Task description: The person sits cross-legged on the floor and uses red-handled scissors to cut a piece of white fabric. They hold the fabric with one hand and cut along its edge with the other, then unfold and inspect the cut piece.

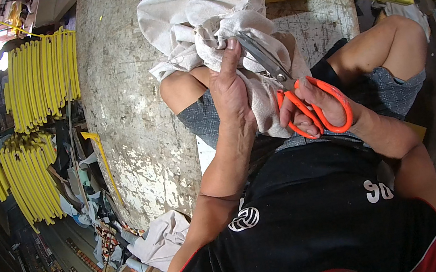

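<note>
White cloth (174,18) is pinched by the left hand (229,91), thumb above, fingers apparently beneath, while orange-handled scissors (279,74) are gripped in the right hand (328,104).

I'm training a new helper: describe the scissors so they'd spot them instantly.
In view, find the black shirt; above it lies crumpled off-white cloth. At its lower right, in the right grip, are grey metal scissors. Large bright orange loop handles set them apart from the pale cloth.
</note>
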`<action>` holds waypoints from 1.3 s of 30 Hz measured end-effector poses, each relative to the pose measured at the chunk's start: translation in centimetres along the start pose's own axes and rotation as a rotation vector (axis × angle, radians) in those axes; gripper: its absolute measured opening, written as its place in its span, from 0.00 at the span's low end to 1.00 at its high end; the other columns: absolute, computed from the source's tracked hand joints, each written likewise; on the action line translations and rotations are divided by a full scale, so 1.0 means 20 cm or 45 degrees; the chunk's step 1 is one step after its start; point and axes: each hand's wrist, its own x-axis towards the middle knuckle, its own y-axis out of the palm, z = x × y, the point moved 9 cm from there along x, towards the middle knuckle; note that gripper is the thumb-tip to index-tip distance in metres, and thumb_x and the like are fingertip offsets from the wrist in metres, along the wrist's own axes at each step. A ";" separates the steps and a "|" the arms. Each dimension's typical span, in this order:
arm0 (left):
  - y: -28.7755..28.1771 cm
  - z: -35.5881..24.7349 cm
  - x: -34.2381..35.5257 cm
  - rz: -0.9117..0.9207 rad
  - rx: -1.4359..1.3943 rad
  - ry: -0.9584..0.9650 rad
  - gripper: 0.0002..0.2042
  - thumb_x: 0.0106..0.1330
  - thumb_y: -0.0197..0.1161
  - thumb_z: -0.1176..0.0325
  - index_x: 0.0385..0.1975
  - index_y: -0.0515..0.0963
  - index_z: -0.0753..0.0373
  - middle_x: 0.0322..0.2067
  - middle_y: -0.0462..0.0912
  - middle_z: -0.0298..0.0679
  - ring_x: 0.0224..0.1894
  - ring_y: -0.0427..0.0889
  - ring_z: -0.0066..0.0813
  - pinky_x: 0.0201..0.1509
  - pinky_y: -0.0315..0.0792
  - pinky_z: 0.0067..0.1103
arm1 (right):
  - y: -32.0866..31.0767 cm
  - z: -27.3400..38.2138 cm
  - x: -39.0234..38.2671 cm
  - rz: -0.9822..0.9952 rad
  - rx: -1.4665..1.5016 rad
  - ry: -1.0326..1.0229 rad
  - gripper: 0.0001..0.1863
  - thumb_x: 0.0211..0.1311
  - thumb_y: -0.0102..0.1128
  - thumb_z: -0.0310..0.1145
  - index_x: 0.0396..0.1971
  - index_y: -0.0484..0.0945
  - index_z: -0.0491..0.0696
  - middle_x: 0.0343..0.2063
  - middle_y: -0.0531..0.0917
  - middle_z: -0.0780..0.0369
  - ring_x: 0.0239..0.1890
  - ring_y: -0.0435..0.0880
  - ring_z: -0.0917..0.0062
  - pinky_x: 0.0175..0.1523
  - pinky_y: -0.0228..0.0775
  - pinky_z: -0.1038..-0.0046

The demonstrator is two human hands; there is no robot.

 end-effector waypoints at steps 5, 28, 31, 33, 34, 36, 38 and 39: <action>-0.01 0.03 0.02 0.069 -0.045 -0.084 0.18 0.72 0.55 0.66 0.58 0.70 0.68 0.49 0.81 0.46 0.51 0.82 0.40 0.56 0.79 0.36 | 0.02 0.02 0.00 0.041 0.035 0.000 0.40 0.74 0.32 0.64 0.33 0.79 0.40 0.13 0.70 0.68 0.15 0.70 0.87 0.22 0.65 0.83; 0.03 -0.03 0.01 0.032 0.089 0.104 0.18 0.72 0.57 0.68 0.58 0.70 0.67 0.47 0.81 0.42 0.49 0.82 0.35 0.57 0.77 0.33 | 0.02 -0.02 0.01 0.073 0.148 0.020 0.48 0.66 0.31 0.74 0.36 0.78 0.36 0.12 0.70 0.67 0.12 0.68 0.84 0.19 0.64 0.82; 0.01 -0.05 0.01 -0.040 0.224 0.188 0.18 0.71 0.58 0.67 0.58 0.70 0.67 0.47 0.81 0.40 0.49 0.81 0.32 0.57 0.75 0.29 | 0.01 0.01 0.01 -0.014 0.037 -0.040 0.43 0.71 0.32 0.67 0.34 0.78 0.38 0.12 0.70 0.68 0.12 0.68 0.86 0.20 0.63 0.83; 0.04 -0.06 0.00 -0.052 0.232 0.199 0.18 0.71 0.59 0.67 0.57 0.71 0.67 0.48 0.81 0.40 0.49 0.81 0.31 0.56 0.75 0.28 | -0.01 0.02 0.01 -0.062 -0.042 -0.086 0.40 0.74 0.33 0.64 0.33 0.79 0.39 0.12 0.70 0.68 0.13 0.68 0.87 0.20 0.63 0.83; 0.05 -0.06 -0.01 -0.058 0.236 0.204 0.18 0.71 0.59 0.67 0.57 0.71 0.67 0.48 0.81 0.40 0.49 0.81 0.31 0.56 0.75 0.27 | -0.02 0.02 0.01 -0.081 -0.075 -0.101 0.39 0.74 0.34 0.63 0.32 0.79 0.39 0.11 0.70 0.68 0.13 0.68 0.87 0.20 0.63 0.83; 0.04 -0.05 0.00 -0.084 0.210 0.223 0.18 0.70 0.59 0.67 0.56 0.72 0.67 0.47 0.81 0.39 0.48 0.81 0.31 0.56 0.75 0.27 | -0.03 0.03 0.01 -0.118 -0.177 -0.144 0.39 0.74 0.35 0.62 0.31 0.79 0.39 0.11 0.69 0.69 0.13 0.68 0.87 0.20 0.62 0.82; 0.03 -0.06 -0.01 -0.116 0.215 0.231 0.17 0.70 0.60 0.67 0.55 0.73 0.67 0.47 0.82 0.39 0.48 0.81 0.30 0.55 0.75 0.27 | -0.04 0.06 0.02 -0.165 -0.315 -0.204 0.38 0.75 0.37 0.62 0.31 0.80 0.39 0.11 0.68 0.69 0.13 0.69 0.87 0.20 0.62 0.82; 0.03 -0.06 -0.01 -0.134 0.233 0.231 0.17 0.70 0.60 0.67 0.55 0.73 0.67 0.46 0.82 0.39 0.48 0.81 0.30 0.55 0.75 0.27 | -0.04 0.06 0.02 -0.165 -0.312 -0.188 0.37 0.75 0.38 0.61 0.30 0.80 0.39 0.11 0.68 0.69 0.13 0.69 0.87 0.20 0.62 0.82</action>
